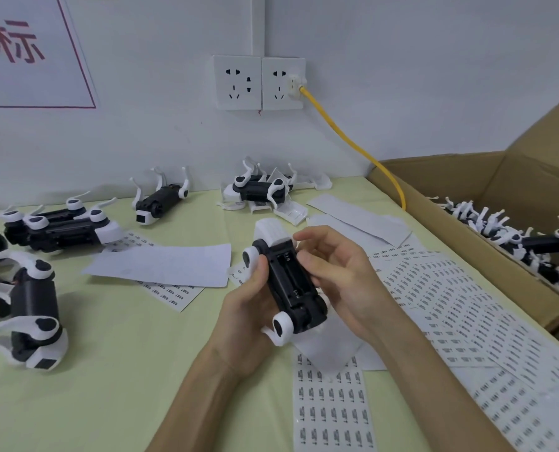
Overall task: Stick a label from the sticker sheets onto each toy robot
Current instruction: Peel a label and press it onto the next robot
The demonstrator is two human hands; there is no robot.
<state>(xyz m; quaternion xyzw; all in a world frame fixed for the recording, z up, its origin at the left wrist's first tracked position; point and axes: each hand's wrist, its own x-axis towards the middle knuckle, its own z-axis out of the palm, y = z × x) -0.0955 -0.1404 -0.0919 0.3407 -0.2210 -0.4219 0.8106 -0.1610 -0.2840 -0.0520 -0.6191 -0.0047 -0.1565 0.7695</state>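
Note:
I hold a black-and-white toy robot (286, 282) belly-up above the table's middle. My left hand (250, 308) grips its left side from below, fingers curled round the body. My right hand (340, 272) holds the right side, thumb on the black underside, index finger stretched above it. Sticker sheets (333, 409) with rows of small labels lie under and to the right of my hands (460, 308). Whether a label sits on my fingertip cannot be made out.
Several toy robots lie on the pale green table: a pair at left (59, 228), two at the near left (33, 318), one at the back (161, 200), a pile by the wall (262, 190). A cardboard box (467, 236) with more robots stands right. A yellow cable (356, 148) runs from the wall socket.

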